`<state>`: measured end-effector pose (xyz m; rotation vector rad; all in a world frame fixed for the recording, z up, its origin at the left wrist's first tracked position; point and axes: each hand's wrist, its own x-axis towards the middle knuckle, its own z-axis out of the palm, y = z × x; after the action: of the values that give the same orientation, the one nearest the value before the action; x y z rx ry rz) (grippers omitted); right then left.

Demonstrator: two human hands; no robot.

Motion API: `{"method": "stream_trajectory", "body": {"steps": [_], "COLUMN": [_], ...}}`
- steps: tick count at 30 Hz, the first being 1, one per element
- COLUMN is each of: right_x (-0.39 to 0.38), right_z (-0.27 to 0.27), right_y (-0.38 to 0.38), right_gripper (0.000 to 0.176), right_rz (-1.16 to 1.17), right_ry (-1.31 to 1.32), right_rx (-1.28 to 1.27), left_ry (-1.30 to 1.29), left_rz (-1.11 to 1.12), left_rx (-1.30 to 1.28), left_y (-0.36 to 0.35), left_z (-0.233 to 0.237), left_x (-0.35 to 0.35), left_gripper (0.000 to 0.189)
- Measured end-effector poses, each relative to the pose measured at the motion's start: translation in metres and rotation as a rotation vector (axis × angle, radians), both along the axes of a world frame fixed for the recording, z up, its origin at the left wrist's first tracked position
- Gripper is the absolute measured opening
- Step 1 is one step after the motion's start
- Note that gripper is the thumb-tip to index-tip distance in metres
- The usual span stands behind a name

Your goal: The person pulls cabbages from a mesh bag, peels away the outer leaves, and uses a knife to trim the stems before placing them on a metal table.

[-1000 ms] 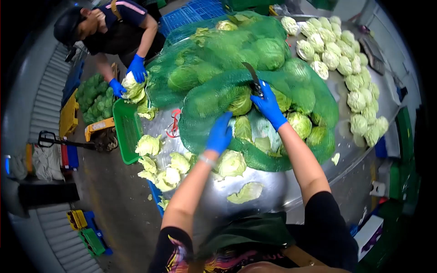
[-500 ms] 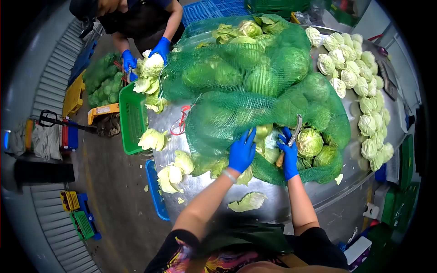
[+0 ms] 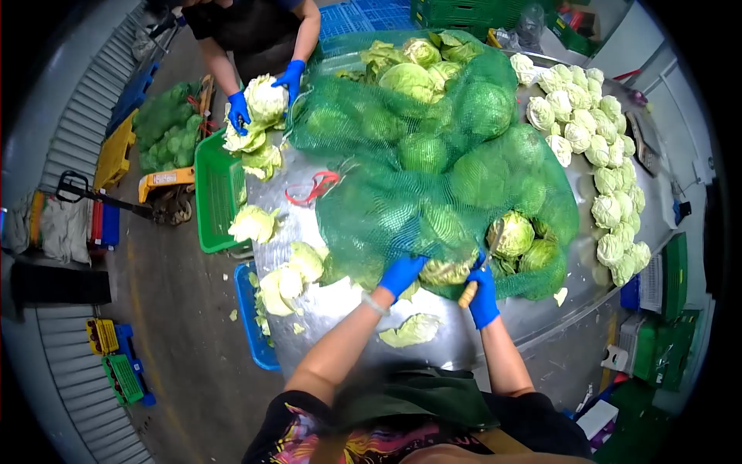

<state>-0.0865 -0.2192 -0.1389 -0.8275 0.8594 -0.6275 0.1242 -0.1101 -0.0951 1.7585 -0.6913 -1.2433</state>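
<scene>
A cabbage (image 3: 447,272) lies at the front edge of the green mesh bag (image 3: 363,209), between my two hands. My left hand (image 3: 403,276), blue-gloved, grips its left side, with fingers reaching under the mesh and partly hidden by it. My right hand (image 3: 484,300), also gloved, is closed round a knife (image 3: 468,294) with a wooden handle; its thin blade points up and away, and the fingers sit beside the cabbage's right side. Further right, another cabbage (image 3: 512,235) shows in the bag's opening. A loose leaf (image 3: 411,330) lies on the metal table (image 3: 355,309) nearer me.
Pale trimmed cabbages (image 3: 607,182) line the table's right side. A co-worker (image 3: 251,39) in blue gloves handles a cabbage (image 3: 266,100) at the far left. A green crate (image 3: 212,224) and a blue crate (image 3: 259,344) stand along the left edge, near loose leaves (image 3: 290,282).
The mesh now covers my left fingers, and the cabbage between my hands has come toward me. My right hand has moved slightly down with the knife. The co-worker's cabbage is turned differently.
</scene>
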Motion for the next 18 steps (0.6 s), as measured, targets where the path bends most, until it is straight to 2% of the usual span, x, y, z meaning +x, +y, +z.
{"method": "stream_trajectory", "body": {"steps": [2, 3, 4, 6, 8, 10, 12, 14, 16, 18], "right_x": [-0.012, -0.024, -0.027, -0.024, -0.019, -0.004, 0.006, 0.027, 0.045, 0.058], "right_z": [0.05, 0.053, 0.06, 0.071, 0.063, 0.056, 0.014, 0.001, 0.015, 0.014], "right_y": [0.027, 0.034, 0.047, 0.076, 0.107, 0.135, 0.158, 0.175, 0.186, 0.198], "right_gripper": [0.066, 0.077, 0.077, 0.08, 0.079, 0.076, 0.068, 0.059, 0.053, 0.056], "right_rz": [0.061, 0.167, 0.167, 0.395, 0.542, 0.648, 0.764, 0.804, 0.775, 0.747], "right_ry": [-0.008, -0.057, -0.049, -0.096, -0.078, -0.051, -0.028, 0.03, 0.218, 0.16], "right_rx": [-0.029, 0.039, 0.046, 0.097, 0.121, 0.132, 0.18, 0.069, -0.006, -0.115], "left_ry": [-0.286, -0.334, -0.378, -0.492, -0.139, -0.036, -0.082, -0.308, -0.688, -0.718], "left_rz": [0.139, 0.132, 0.125, 0.132, 0.353, 0.458, 0.581, 0.636, 0.587, 0.562], "left_rx": [-0.428, -0.443, -0.451, -0.373, -0.486, -0.278, -0.282, -0.204, -0.025, 0.023], "left_y": [0.04, 0.062, 0.088, 0.14, 0.175, 0.223, 0.25, 0.271, 0.275, 0.277], "left_z": [0.025, 0.024, 0.023, 0.026, 0.024, 0.026, 0.035, 0.024, 0.012, 0.012], "left_x": [-0.02, -0.024, -0.03, -0.042, -0.06, -0.067, -0.064, -0.062, -0.061, -0.065], "left_gripper": [0.083, 0.089, 0.096, 0.108, 0.114, 0.112, 0.108, 0.103, 0.097, 0.101]}}
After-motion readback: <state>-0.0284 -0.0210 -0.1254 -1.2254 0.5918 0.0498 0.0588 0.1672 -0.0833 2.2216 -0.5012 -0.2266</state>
